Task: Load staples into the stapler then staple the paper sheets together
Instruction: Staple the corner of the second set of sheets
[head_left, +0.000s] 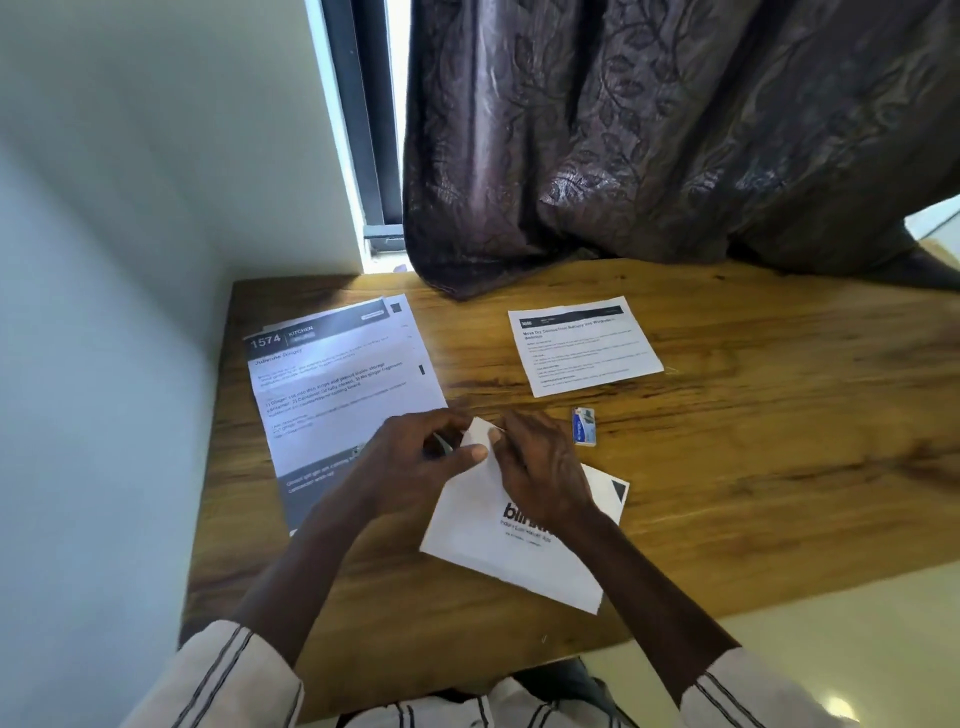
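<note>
White paper sheets (498, 540) printed with a black logo lie at the table's near middle, their far corner lifted. My left hand (415, 467) is closed around a small grey metal stapler (442, 446), mostly hidden in the palm, with its thumb pressed on that corner. My right hand (540, 467) pinches the same corner from the right. A small blue-and-white staple box (584, 426) lies flat on the wood just right of my right hand, untouched.
A stack of printed sheets headed 1574 (337, 395) lies at the left of the wooden table (753, 467). Another printed sheet (584, 345) lies at the far middle. A dark curtain (649, 156) drapes onto the table's back edge. A wall runs along the left.
</note>
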